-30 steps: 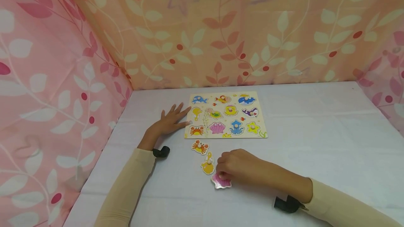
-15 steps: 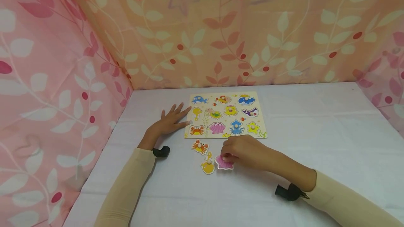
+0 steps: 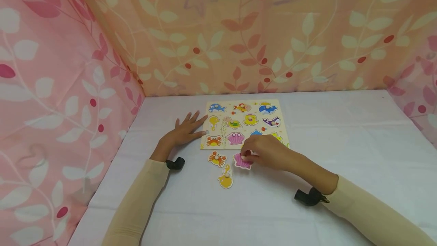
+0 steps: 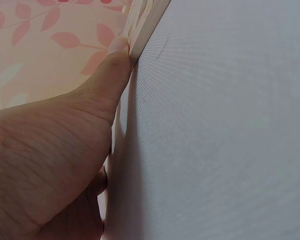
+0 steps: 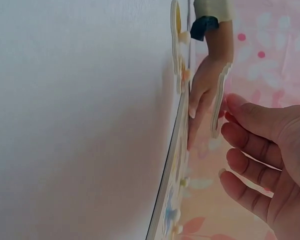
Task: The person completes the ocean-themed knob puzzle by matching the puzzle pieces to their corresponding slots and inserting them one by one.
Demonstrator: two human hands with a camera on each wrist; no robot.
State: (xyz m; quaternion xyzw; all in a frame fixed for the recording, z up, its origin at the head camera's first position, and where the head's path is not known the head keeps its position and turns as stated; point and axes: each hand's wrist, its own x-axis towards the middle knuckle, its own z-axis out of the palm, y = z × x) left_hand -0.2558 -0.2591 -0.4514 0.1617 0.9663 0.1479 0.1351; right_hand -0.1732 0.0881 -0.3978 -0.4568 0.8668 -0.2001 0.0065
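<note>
A wooden sea-animal puzzle board [image 3: 225,104] lies on the white table. My right hand [image 3: 268,152] pinches a pink shell puzzle piece [image 3: 241,161] by its knob, just in front of the board's near edge. In the right wrist view the shell piece [image 5: 219,102] is seen edge-on, raised off the table. My left hand [image 3: 184,131] rests flat with spread fingers at the board's left edge, its thumb [image 4: 121,55] touching the rim. Two loose pieces, an orange crab [image 3: 217,158] and a yellow seahorse [image 3: 225,177], lie in front of the board. My right hand hides part of the squid and starfish.
Knobbed pieces such as a blue whale [image 3: 267,108] and an octopus [image 3: 250,119] sit in the board. The crab, shell and seahorse pictures show no knobs. A patterned orange curtain [image 3: 218,33] hangs behind the table, with pink cloth [image 3: 75,113] at the left.
My right hand has lifted the pink shell piece and carried it away from me, past the seahorse toward the board's near edge. My left hand has stayed in place.
</note>
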